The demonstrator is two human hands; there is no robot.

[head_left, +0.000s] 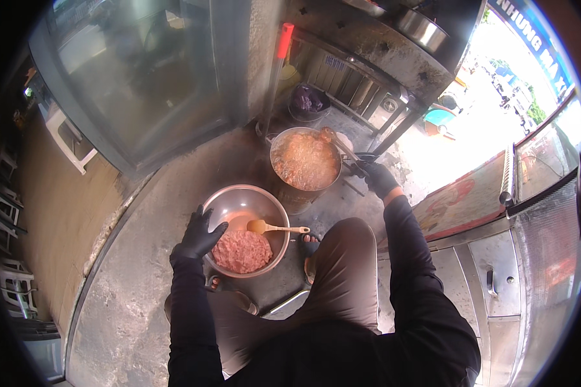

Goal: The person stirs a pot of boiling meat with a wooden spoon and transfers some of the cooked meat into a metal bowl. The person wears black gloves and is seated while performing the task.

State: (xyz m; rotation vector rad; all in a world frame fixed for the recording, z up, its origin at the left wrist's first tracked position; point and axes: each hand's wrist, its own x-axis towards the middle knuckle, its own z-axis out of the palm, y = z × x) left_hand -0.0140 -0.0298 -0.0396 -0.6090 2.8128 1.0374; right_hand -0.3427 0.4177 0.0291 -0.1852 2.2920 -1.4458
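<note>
Brown-trousered knee (345,267) and black sleeves fill the lower centre of the frame, nearest the viewpoint; the person sits low, facing two vessels.

Status, judged from what shows: cooking appears to be under way in the pot (298,201), just above the centre of the frame, while the load in the steel bowl (272,209), below and to its left, appears uncooked. Work left seems to include that load; how much has already gone into the pot cannot be told. No finished portion can be made out beside either vessel.

Grip, right hand (377,177): black-gloved, closed around the handle of a ladle (345,147), whose head sits at the pot's upper right rim. Grip, left hand (202,237): black-gloved, laid over the bowl's left rim with the thumb spread toward the inside; whether it clamps the rim cannot be told.

Condition of materials: the minced mass (242,251) is pink, moist and lumpy, heaped in the lower part of the bowl, leaving the upper wall bare. Above it lies a wooden-handled spatula (284,228), its handle extending past the right rim. The pot's contents (303,158) are orange-brown and frothing; separate pieces are hard to distinguish under the bubbles.
</note>
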